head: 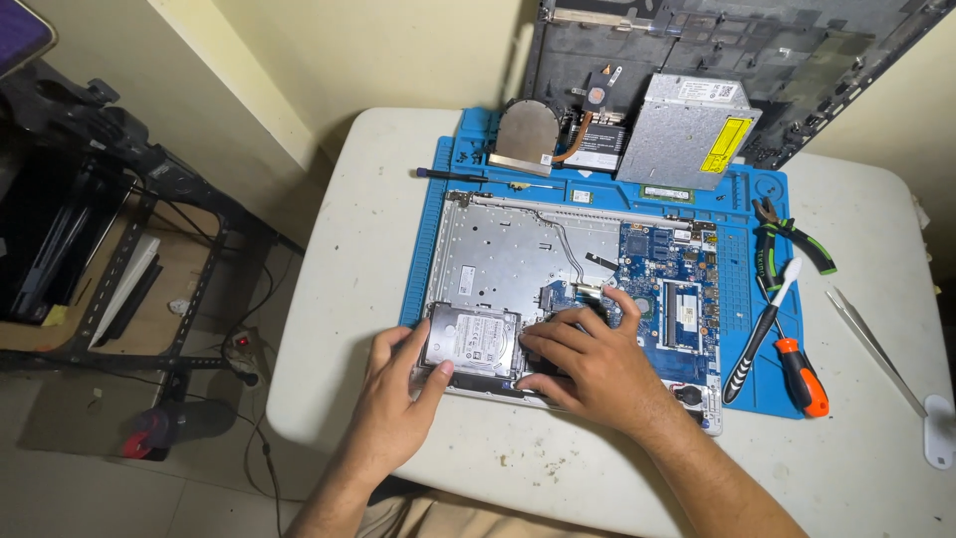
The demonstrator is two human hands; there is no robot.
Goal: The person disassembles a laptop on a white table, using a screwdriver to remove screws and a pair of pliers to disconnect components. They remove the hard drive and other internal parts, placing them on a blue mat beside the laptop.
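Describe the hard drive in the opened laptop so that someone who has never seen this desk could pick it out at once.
Start at the blue work mat on the white table, where the opened laptop base lies. At its near left corner sits the hard drive, between the left hand and the right hand. Unlike the blue circuit board, it is a silver slab with a white label.

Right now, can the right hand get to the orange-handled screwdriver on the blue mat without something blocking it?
Probably yes. The right hand rests on the open laptop, and the orange-handled screwdriver lies uncovered on the blue mat to its right. Only a black-handled tool lies between, flat on the mat.
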